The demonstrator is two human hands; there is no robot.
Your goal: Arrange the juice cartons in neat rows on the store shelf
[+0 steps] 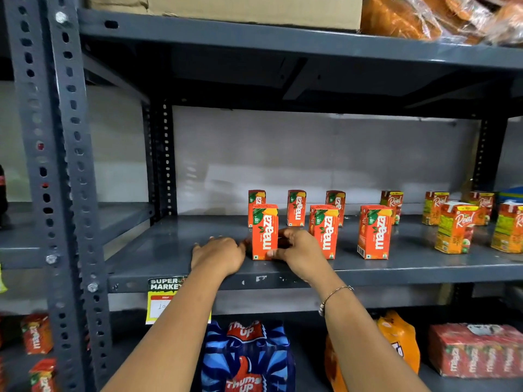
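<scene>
Grey metal shelf [169, 250]: L hand [218, 254] flat, fingers loose, near front edge, just left of front Maaza carton [265, 232]. R hand [300, 250] fingers grasp that carton's right side. More Maaza cartons [375, 232] to the right, Real cartons [455, 227] toward right end.

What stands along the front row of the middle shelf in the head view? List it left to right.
Left hand → Maaza carton between the hands → right hand → second Maaza carton → third Maaza carton → Real carton.
</scene>
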